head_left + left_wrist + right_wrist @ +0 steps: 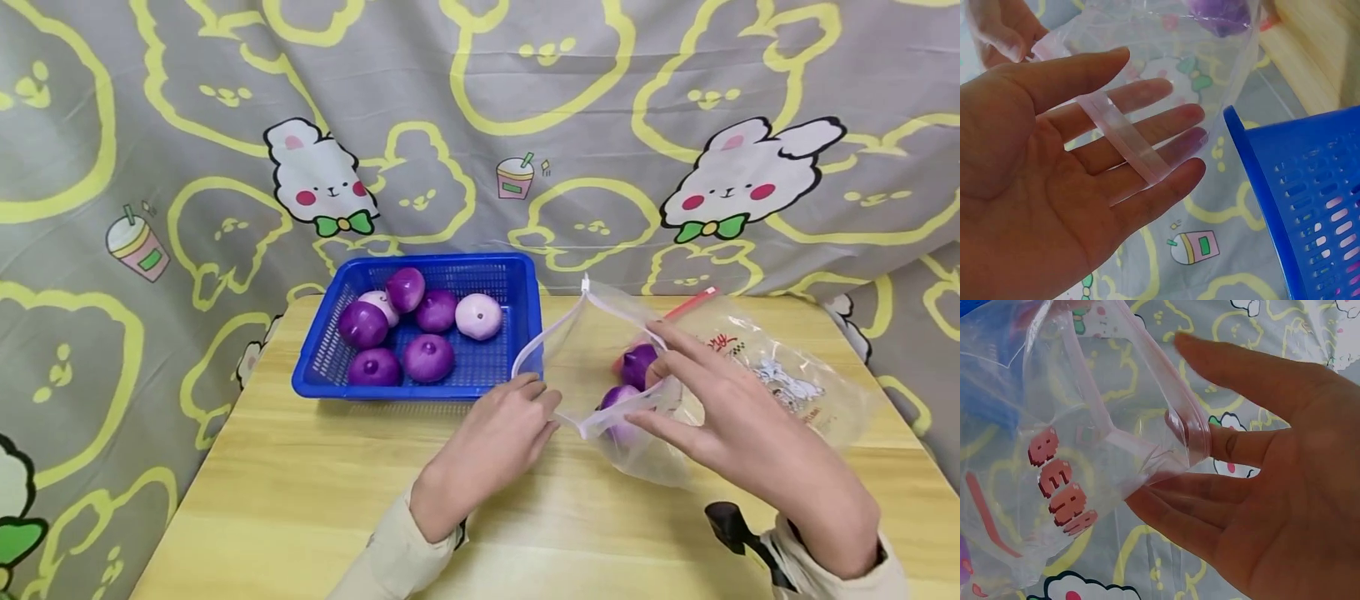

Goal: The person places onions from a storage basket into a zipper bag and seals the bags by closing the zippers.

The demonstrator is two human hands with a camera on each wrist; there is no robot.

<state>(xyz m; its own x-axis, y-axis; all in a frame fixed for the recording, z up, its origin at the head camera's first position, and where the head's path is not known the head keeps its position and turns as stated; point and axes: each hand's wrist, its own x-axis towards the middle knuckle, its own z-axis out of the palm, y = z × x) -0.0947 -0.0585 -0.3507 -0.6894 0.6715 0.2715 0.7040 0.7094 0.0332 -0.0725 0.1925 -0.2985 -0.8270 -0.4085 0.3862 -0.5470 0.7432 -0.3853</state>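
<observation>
A clear zip bag (581,358) with a pale pink zip edge stands with its mouth spread, two purple onions (621,402) inside it. At the bag's left edge is my left hand (498,433); in the left wrist view its fingers (1147,128) are extended across the zip edge, some seen through the plastic, the thumb apart. My right hand (738,425) is at the bag's right edge. In the right wrist view its index finger (1241,447) reaches into the zip edge, other fingers lie along the plastic, and the thumb stands away.
A blue basket (416,392) at the back left holds several purple onions (429,358) and pale ones (478,317). Right of the zip bag lies another clear printed bag (810,383) with a red slider strip (690,303). A patterned cloth (420,83) hangs behind the wooden table (300,500).
</observation>
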